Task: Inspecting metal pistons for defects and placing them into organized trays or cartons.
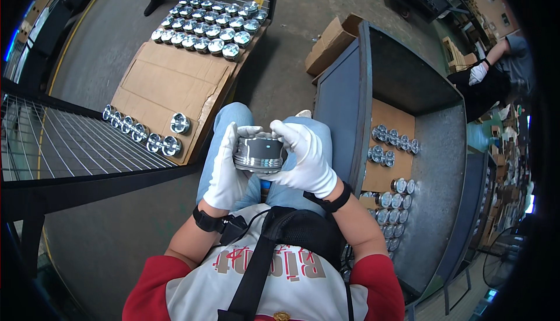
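Between my two white-gloved hands, above my lap, is a metal piston (258, 154) with a dark coated skirt and shiny ring grooves at its lower end. My left hand (226, 166) presses against its left side, fingers curled over the top. On the other side my right hand (300, 154) grips it, with the thumb side under the grooved end. The piston's far side is hidden by the gloves. Rows of similar pistons (201, 29) stand on the cardboard (169, 79) at my left, and a few more (179, 123) sit along its near edge.
To my right, a deep metal bin (437, 140) lined with cardboard holds several pistons (394, 140). Wire mesh railing (70, 140) borders the cardboard on the left. A cardboard box (332, 44) stands beside the bin. Another person (496, 67) is at the far right.
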`<action>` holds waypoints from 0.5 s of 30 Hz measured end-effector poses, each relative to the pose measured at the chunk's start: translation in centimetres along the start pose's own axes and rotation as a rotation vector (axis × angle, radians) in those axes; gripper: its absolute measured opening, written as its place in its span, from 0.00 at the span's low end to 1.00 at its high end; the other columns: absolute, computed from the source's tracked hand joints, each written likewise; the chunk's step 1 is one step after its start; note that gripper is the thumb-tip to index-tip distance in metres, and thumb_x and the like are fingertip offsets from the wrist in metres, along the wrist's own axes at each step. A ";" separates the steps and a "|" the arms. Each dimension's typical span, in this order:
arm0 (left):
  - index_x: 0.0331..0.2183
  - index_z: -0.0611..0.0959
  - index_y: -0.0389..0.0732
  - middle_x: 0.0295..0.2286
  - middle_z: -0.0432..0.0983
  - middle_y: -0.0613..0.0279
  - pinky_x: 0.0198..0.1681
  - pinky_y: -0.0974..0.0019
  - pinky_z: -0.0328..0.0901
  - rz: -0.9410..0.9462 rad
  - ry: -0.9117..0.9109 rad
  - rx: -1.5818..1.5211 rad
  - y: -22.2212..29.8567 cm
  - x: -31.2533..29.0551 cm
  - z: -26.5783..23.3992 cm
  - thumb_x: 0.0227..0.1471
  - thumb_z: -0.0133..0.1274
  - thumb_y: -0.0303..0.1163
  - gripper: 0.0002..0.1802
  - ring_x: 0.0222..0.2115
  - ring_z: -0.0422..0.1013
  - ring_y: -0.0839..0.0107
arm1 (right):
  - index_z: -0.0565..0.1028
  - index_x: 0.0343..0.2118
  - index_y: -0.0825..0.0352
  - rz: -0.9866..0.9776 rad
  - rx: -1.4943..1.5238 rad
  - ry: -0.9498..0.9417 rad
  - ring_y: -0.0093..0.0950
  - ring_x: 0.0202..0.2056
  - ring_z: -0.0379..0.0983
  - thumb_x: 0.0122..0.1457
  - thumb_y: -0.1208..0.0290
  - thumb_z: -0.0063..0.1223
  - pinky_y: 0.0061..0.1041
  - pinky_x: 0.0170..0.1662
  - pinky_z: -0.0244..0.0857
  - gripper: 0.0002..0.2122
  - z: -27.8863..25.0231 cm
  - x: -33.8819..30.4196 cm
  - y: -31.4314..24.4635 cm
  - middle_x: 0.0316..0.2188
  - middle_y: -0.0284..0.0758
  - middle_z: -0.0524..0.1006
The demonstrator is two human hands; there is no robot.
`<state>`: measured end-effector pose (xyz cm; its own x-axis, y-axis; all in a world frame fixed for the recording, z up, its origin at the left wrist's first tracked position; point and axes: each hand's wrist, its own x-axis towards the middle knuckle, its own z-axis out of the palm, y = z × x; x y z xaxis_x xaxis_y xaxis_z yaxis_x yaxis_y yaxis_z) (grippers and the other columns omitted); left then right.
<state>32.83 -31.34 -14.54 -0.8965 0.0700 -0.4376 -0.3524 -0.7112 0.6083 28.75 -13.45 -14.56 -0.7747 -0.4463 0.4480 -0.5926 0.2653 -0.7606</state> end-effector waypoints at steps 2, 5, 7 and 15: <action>0.49 0.75 0.42 0.43 0.76 0.59 0.48 0.63 0.72 0.037 0.003 0.068 0.2 -0.2 0.4 0.67 0.35 0.55 0.28 0.45 0.74 0.70 | 0.72 0.52 0.64 0.013 0.016 -0.029 0.38 0.39 0.75 0.35 0.69 0.76 0.31 0.41 0.70 0.36 0.1 -0.1 0.1 0.42 0.40 0.75; 0.54 0.73 0.42 0.48 0.72 0.59 0.55 0.63 0.66 0.077 -0.036 0.179 0.1 -0.2 0.0 0.67 0.34 0.54 0.29 0.51 0.70 0.71 | 0.71 0.51 0.63 0.000 -0.010 -0.047 0.35 0.39 0.75 0.35 0.78 0.71 0.28 0.41 0.70 0.34 0.2 -0.2 0.3 0.42 0.37 0.75; 0.58 0.70 0.41 0.53 0.69 0.58 0.59 0.63 0.60 0.227 -0.037 0.376 0.1 -0.3 -0.1 0.67 0.34 0.54 0.31 0.54 0.65 0.71 | 0.72 0.49 0.62 -0.024 -0.053 -0.033 0.36 0.39 0.75 0.35 0.81 0.69 0.28 0.42 0.70 0.32 0.2 -0.3 0.6 0.41 0.37 0.75; 0.58 0.69 0.39 0.55 0.67 0.56 0.64 0.63 0.51 0.378 -0.084 0.209 0.8 -0.7 0.2 0.69 0.35 0.45 0.26 0.57 0.61 0.69 | 0.70 0.39 0.61 -0.071 0.039 0.104 0.39 0.43 0.74 0.33 0.85 0.67 0.31 0.45 0.70 0.26 0.3 -0.6 0.9 0.44 0.39 0.71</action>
<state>33.10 -31.79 -13.67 -0.9885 -0.1050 -0.1085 -0.0346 -0.5418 0.8398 28.78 -13.21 -15.63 -0.7513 -0.3710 0.5458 -0.6390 0.2019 -0.7423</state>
